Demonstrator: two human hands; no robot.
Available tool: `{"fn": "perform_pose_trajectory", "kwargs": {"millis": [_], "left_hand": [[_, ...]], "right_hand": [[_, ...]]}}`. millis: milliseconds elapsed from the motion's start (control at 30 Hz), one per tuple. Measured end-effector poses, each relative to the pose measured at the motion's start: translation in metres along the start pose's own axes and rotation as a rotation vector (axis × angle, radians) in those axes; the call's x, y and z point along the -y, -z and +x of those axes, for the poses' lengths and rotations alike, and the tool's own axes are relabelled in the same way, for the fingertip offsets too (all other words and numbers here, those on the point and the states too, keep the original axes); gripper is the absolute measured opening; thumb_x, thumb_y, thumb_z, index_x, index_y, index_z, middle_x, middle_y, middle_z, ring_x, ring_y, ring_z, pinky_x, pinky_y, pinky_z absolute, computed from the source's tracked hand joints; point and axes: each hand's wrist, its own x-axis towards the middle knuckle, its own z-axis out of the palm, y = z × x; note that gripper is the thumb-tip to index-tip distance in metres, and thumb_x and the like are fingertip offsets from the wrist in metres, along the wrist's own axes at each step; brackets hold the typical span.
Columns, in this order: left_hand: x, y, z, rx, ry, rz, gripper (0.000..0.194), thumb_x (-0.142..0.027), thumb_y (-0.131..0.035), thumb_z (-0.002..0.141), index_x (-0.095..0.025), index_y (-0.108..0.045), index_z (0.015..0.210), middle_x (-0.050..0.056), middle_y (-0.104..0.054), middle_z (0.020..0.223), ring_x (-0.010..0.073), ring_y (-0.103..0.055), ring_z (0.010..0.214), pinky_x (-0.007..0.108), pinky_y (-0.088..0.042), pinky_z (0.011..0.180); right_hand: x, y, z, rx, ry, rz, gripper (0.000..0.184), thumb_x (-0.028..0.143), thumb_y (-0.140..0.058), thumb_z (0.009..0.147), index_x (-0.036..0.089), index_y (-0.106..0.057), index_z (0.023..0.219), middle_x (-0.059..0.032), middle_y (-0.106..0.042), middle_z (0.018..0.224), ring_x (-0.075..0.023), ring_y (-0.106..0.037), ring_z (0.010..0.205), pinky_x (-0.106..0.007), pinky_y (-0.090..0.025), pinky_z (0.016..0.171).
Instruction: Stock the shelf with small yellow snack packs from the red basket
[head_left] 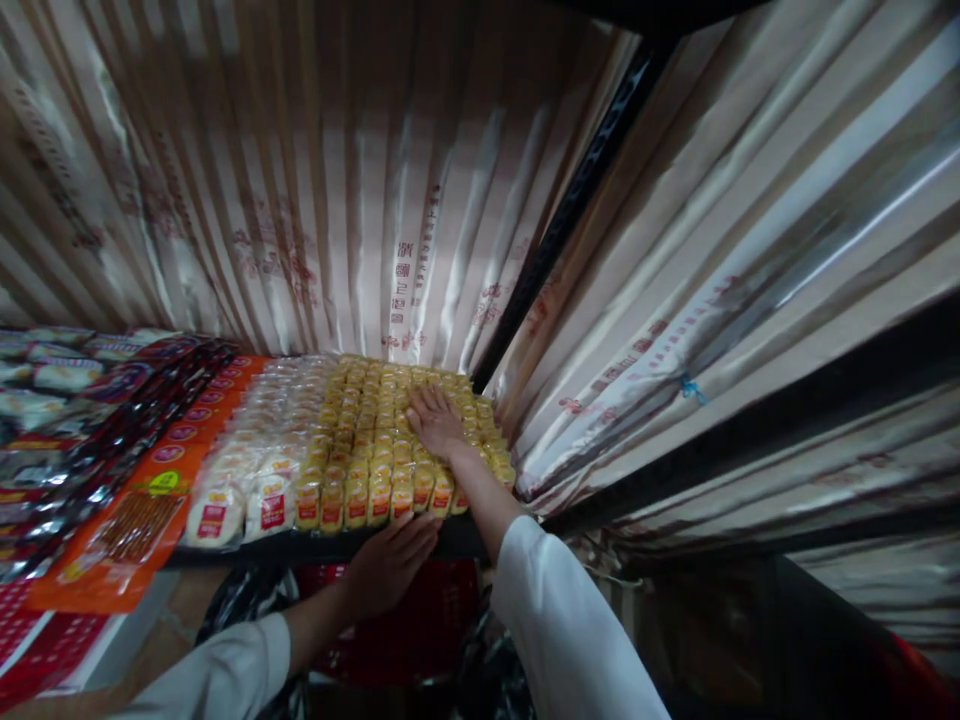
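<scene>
Rows of small yellow-wrapped snack packs (352,440) with red labels stand tightly packed on a dark shelf. My right hand (436,420) lies flat over the top of these packs toward the back right, its fingers spread. At the front edge, my left hand (397,560) rests with fingers stretched out along the lower ends of the front packs. Neither hand grips a pack. Just left of the yellow rows are clear-wrapped white round cakes (215,515) with red labels.
Orange snack bags (124,530) and dark shiny packets (97,430) fill the shelf's left side. Pale printed sheeting (352,220) hangs behind. A black metal post (559,235) rises at the back right corner. Beneath the shelf is a red box (405,630) beside black plastic bags.
</scene>
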Motion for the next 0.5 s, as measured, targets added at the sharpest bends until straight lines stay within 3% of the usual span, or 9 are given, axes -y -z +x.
{"fn": "perform_pose_trajectory", "kwargs": {"millis": [200, 500], "left_hand": [[0.015, 0.001, 0.006, 0.069, -0.066, -0.004, 0.046, -0.031, -0.033, 0.093, -0.019, -0.035, 0.137, 0.005, -0.026, 0.148, 0.0191, -0.017, 0.138, 0.038, 0.002, 0.114], [0.024, -0.006, 0.012, 0.069, -0.032, 0.017, 0.053, -0.034, -0.030, 0.093, -0.009, -0.028, 0.140, 0.009, -0.025, 0.148, 0.0201, -0.013, 0.139, 0.036, 0.003, 0.114]], "right_hand": [[-0.002, -0.014, 0.016, 0.146, -0.014, -0.052, 0.058, 0.052, -0.012, 0.092, 0.026, -0.021, 0.143, 0.0011, -0.008, 0.152, -0.0193, 0.008, 0.139, -0.042, 0.001, 0.111], [-0.005, -0.022, 0.017, 0.175, -0.027, -0.045, 0.062, 0.058, -0.010, 0.090, 0.029, -0.015, 0.144, 0.0022, -0.003, 0.153, -0.0174, 0.004, 0.140, -0.038, 0.004, 0.110]]}}
